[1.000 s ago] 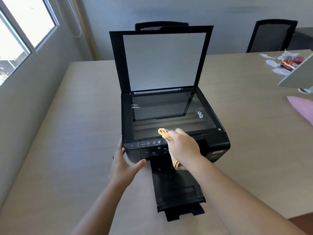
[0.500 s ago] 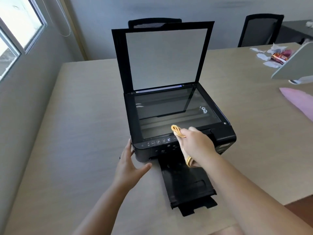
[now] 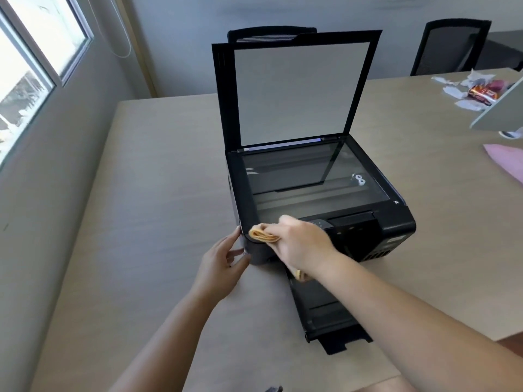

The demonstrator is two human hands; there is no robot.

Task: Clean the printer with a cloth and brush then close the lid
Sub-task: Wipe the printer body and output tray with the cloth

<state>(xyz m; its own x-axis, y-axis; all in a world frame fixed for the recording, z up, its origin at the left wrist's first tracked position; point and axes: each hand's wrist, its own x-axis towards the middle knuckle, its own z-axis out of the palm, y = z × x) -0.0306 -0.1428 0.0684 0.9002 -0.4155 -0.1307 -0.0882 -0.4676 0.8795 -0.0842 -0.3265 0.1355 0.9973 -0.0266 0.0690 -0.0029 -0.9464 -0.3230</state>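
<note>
**Cloth pressed to the printer's near left corner, lid standing open**

Nearest the camera, two bare forearms reach out over the pale wood-grain desk [image 3: 158, 193]. Under the right forearm, the printer's black output tray [image 3: 325, 315] juts out over the near edge of the desk.

The left hand [image 3: 222, 264] rests against the near left corner of the printer [image 3: 368, 236], its fingers [image 3: 233, 239] spread loose and flat against the side panel, gripping nothing. Just beside it, the right hand [image 3: 300, 244] is clenched around a folded orange-yellow cloth [image 3: 261, 234]. The folded end of the cloth sticks out past the knuckles and lies on the printer's front top edge at that left corner; another bit of it shows below the wrist. The hand covers part of the control panel, so only a few buttons show to its right.

Beyond the hands lies the scanner glass [image 3: 311, 179], bare and reflective, with a small white mark near its right side. The lid [image 3: 300, 91] stands upright at the back, hinged open, its pale inner pad facing the camera.

Farther off, on the right side of the desk, lie a pink sheet [image 3: 506, 161], a tilted grey panel [image 3: 501, 108], and scraps of paper with a red wrapper [image 3: 481, 93]. Two black chairs [image 3: 450, 46] stand behind the desk against the grey wall, one mostly hidden by the lid. A window [image 3: 36, 60] fills the left wall.
</note>
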